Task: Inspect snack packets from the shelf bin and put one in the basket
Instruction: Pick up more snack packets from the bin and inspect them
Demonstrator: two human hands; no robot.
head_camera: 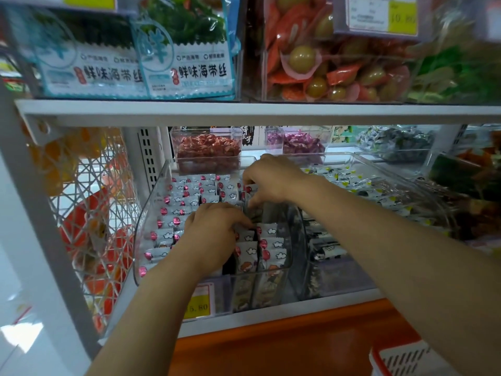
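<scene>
A clear plastic shelf bin (151,202) on the lower shelf holds several small white snack packets (271,248) printed with pink balloons and clouds. Both my hands are inside it. My left hand (214,232) has its fingers curled down among the packets near the bin's front and grips them. My right hand (268,180) reaches further back, fingers bent down and pinching packets in the middle of the bin. The fingertips of both hands are hidden among the packets. The basket (401,359), white with a red rim, shows at the bottom right corner.
A second clear bin (379,191) of white and yellow-green packets stands to the right. Small bins of red sweets (207,150) and purple sweets (301,143) sit behind. The upper shelf (244,109) carries seaweed bags and wrapped snacks. A yellow price tag (198,308) hangs at the front.
</scene>
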